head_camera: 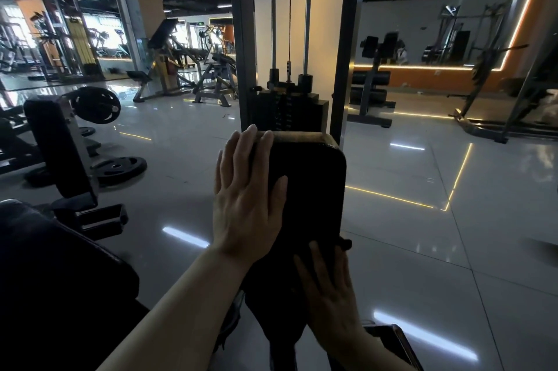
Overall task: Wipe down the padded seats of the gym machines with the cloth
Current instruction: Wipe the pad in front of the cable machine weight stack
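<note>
Both grips lie flat and released on the dark seat pad [308, 189]: left hand [246, 195] at its far-left edge, right hand [329, 292] near; no cloth discernible.

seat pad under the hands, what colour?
Black, its far edge worn to tan; the seat pad shows in the head view, the only one.

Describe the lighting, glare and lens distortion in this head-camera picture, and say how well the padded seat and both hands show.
Head view: dim overall; the glossy floor mirrors ceiling lights as white streaks. Wide-angle bending curves the frame's edges. The padded seat is almost featureless black. The left hand is well lit, the right hand shadowed. No cloth can be made out.
</note>
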The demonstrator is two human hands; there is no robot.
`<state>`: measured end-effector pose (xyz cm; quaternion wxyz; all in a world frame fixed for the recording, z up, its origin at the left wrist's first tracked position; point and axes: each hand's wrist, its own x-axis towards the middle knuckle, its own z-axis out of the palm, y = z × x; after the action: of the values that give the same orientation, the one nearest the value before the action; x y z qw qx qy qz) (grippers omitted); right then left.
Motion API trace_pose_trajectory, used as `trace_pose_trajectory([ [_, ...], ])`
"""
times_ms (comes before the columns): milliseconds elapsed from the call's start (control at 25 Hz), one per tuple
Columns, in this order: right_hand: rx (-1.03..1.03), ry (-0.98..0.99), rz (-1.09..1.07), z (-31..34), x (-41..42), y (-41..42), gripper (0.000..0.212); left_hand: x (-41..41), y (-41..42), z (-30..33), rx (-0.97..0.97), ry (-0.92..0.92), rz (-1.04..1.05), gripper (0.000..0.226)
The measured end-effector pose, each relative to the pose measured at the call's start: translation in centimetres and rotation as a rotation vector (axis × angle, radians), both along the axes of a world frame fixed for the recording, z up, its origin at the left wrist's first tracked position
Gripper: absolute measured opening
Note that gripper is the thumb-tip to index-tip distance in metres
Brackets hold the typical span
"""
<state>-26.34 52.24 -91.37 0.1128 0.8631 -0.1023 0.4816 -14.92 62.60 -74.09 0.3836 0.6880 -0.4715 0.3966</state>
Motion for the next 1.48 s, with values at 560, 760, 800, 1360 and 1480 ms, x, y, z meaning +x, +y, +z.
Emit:
trace_pose_trajectory([
  [560, -0.098, -0.016, -0.015, 6.1, 0.8, -0.7, 0.075, -0.1, 1.8, -2.7, 0.049, 0.064, -0.166, 0.059],
  [760, -0.209, 0.035, -0.022, 6.4, -0.1, -0.5, 0.074, -0.4, 2.3, -2.4, 0.065, 0.084, -0.196, 0.06],
  [800, -0.193, -0.024, -0.03, 9.5, 0.8, 0.0, 0.068, -0.5, 2.4, -2.3, 0.045, 0.096, -0.223, 0.059],
  [1360, -0.099, 0.215, 0.182, 10.0, 0.0, 1.1, 0.077, -7.0, 2.3, -7.5, -0.207, 0.225, -0.443, 0.04],
  [1480, 0.065, 0.227, 0.502, 11.7, -2.5, 0.3, 0.047, -6.9, 0.6, -8.6, -0.185, 0.252, -0.411, 0.051],
])
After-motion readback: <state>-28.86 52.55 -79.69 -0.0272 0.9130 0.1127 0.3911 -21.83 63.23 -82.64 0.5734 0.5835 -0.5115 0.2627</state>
